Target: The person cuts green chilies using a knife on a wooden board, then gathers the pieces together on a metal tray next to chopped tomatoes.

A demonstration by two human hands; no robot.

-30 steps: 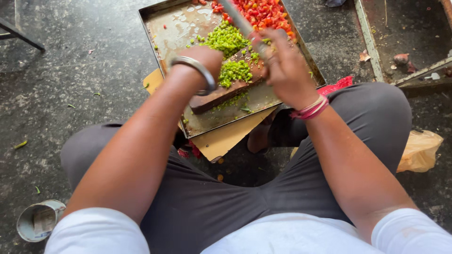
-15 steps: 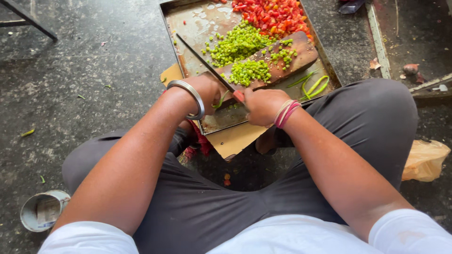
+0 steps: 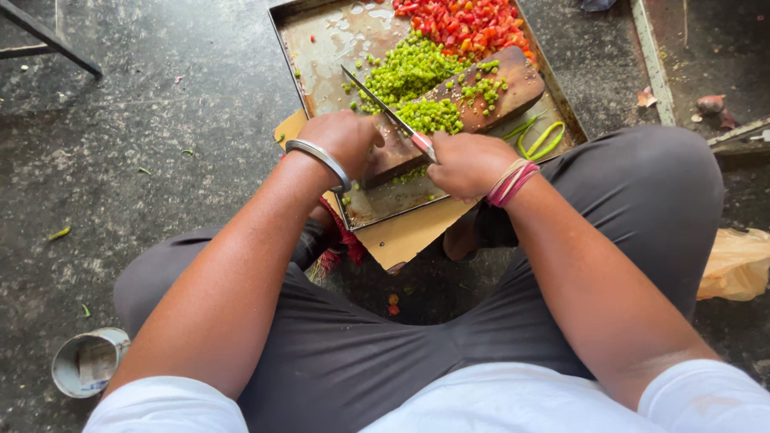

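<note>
Knife in my right hand, blade lying slantwise over the chopped green chillies.

My right hand (image 3: pixel 469 164) is clenched around the handle of a long steel-bladed kitchen knife (image 3: pixel 383 108); its long axis runs diagonally, the tip pointing far and left, away from my fist, toward the wet bare part of the shallow rectangular metal tray (image 3: pixel 321 48). The blade passes just left of the heap of finely chopped green chillies (image 3: pixel 425 112) on the dark oblong wooden chopping board (image 3: pixel 521 88), which lies inside the tray. My left hand (image 3: pixel 345 140), wearing a silver bangle, is curled over the board's near left end, just left of the knife handle. Chopped red pieces (image 3: pixel 465 24) fill the tray's far right corner.
</note>
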